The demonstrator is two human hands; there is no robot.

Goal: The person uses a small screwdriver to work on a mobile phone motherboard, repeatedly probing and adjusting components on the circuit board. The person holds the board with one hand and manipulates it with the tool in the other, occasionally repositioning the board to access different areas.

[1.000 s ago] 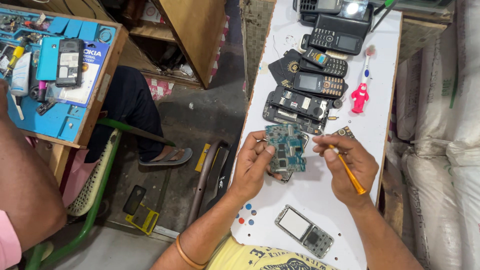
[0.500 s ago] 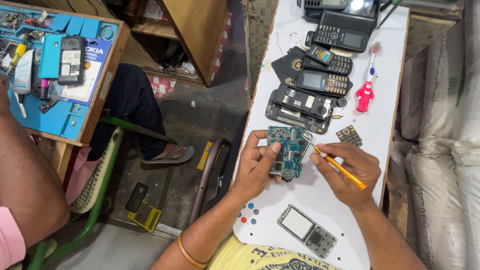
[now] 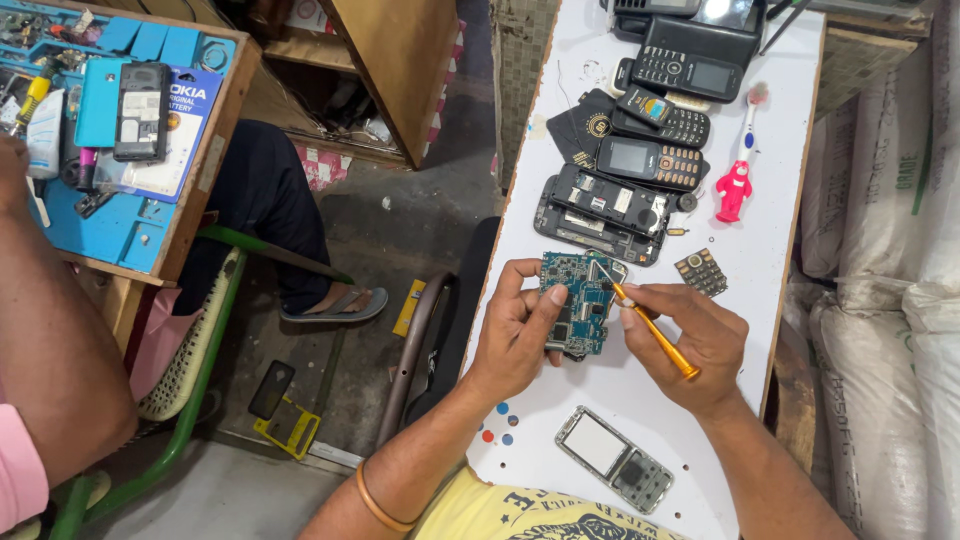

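Since half a second ago the orange screwdriver (image 3: 652,330), pinched in the right hand (image 3: 690,345), has shifted toward the circuit board's (image 3: 578,303) 1 o'clock corner, the left hand (image 3: 515,335) clamping this light, stiff, fragile board by its edges above the white table (image 3: 770,250).

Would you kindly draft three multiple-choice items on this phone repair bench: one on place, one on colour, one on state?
1. The phone front frame lies where?
A. nearest the person
B. beside the toothbrush
C. on the floor

2. The screwdriver handle is what colour?
A. green
B. orange
C. white

3. The circuit board is:
A. lying flat on the table
B. inside a phone
C. held in the left hand

Key: 1 A, it sits below both hands; 2 B, orange in the right hand; 3 C, the fingers grip its edge.
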